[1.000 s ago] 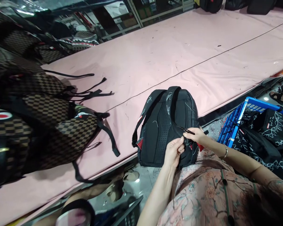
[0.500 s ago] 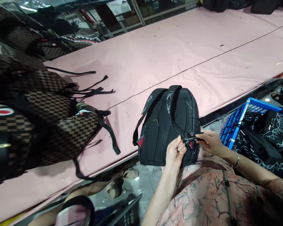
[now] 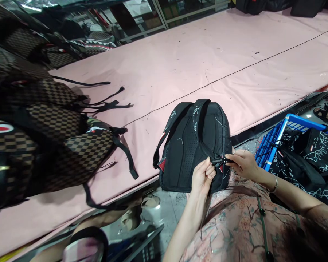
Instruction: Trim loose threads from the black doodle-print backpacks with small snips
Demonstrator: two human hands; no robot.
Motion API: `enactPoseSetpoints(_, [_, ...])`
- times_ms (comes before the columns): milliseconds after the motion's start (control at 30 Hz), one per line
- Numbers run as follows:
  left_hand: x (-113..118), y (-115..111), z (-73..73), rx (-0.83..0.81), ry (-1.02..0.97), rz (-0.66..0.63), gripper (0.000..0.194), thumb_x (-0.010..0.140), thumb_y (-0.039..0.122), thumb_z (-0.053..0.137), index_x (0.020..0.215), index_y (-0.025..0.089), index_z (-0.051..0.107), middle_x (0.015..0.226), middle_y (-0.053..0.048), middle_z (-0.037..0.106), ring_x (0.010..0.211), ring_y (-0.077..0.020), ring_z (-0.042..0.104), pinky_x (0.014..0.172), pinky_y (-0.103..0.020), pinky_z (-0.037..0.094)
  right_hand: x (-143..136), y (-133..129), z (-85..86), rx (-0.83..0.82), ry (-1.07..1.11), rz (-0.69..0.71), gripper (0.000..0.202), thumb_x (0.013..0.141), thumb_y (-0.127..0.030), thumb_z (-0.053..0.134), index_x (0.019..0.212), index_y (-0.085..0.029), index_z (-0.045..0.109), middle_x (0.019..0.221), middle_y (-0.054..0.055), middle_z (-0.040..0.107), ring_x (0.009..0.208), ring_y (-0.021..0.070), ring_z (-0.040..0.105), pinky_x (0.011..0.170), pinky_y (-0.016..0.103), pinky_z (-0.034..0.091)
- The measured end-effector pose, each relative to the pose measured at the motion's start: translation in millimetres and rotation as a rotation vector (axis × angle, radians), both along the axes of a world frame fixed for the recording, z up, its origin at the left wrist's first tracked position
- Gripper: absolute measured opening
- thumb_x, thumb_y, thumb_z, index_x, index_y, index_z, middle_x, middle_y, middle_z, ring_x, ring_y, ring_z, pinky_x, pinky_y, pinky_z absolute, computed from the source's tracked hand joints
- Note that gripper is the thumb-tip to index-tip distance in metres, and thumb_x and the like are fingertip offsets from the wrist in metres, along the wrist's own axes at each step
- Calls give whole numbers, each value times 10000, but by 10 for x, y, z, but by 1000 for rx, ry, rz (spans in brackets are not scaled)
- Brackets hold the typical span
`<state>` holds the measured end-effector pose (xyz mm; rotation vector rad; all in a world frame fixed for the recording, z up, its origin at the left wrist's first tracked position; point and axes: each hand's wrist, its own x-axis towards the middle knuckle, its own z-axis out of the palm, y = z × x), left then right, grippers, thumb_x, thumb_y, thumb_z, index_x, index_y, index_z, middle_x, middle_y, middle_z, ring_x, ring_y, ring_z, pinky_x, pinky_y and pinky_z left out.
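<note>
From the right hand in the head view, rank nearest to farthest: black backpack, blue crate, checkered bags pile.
1. black backpack: touching the right hand, at the table edge.
2. blue crate: just right, on the floor.
3. checkered bags pile: far left on the table.

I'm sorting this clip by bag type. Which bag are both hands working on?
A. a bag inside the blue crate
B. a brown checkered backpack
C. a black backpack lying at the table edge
C: the left hand and right hand pinch a strap fitting on the black backpack lying at the pink table's near edge.
</note>
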<state>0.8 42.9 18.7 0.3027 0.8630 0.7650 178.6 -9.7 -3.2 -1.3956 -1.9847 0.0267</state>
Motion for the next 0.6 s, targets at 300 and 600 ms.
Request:
enactPoseSetpoints(300, [-8, 5, -14, -24, -27, 11, 425, 611, 219, 764, 551, 158, 347, 455, 114, 242, 375, 6, 228, 371, -127, 200, 4, -13, -35, 16, 37, -8, 205, 856, -297, 526, 1026, -193, 571, 674, 16, 550, 597, 138, 454, 568, 266, 329])
enactPoseSetpoints(600, [-22, 22, -30, -48, -33, -1, 423, 620, 221, 755, 544, 160, 343, 460, 110, 246, 378, 4, 228, 371, -127, 205, -16, 15, -92, 30, 27, -27, 205, 846, -311, 539, 1009, -195, 583, 667, 19, 548, 609, 144, 465, 574, 275, 334])
